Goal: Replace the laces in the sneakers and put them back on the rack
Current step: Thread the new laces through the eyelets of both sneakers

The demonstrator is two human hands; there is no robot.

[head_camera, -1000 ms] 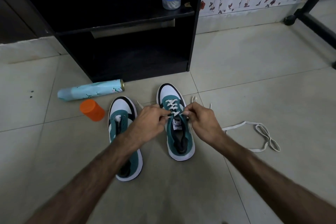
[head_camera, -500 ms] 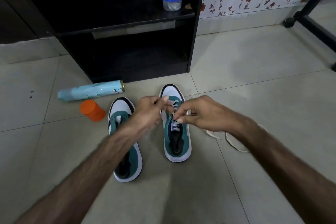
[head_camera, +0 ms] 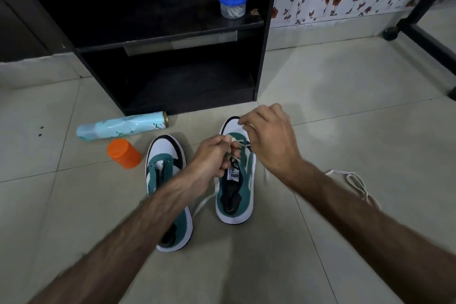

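Observation:
Two teal-and-white sneakers stand on the tiled floor in front of the black rack [head_camera: 262,61]. The left sneaker [head_camera: 164,175] has bare eyelets and no lace. The right sneaker [head_camera: 238,192] carries a white lace [head_camera: 238,147] across its upper eyelets. My left hand [head_camera: 212,155] pinches that lace above the tongue. My right hand [head_camera: 269,138] hovers over the toe with fingers curled, pinching the lace's other end. A loose strand trails down between the two shoes. A second white lace [head_camera: 355,184] lies on the floor to the right, partly behind my right forearm.
A pale blue spray can [head_camera: 121,126] lies on its side left of the shoes, with an orange cap [head_camera: 123,153] beside it. A blue-lidded jar [head_camera: 233,2] sits on the rack's shelf. A black wheeled frame [head_camera: 417,29] stands at the far right.
My right hand has moved forward from over the tongue to above the toe, drawing the lace up. My left hand stays near the tongue, holding the lace.

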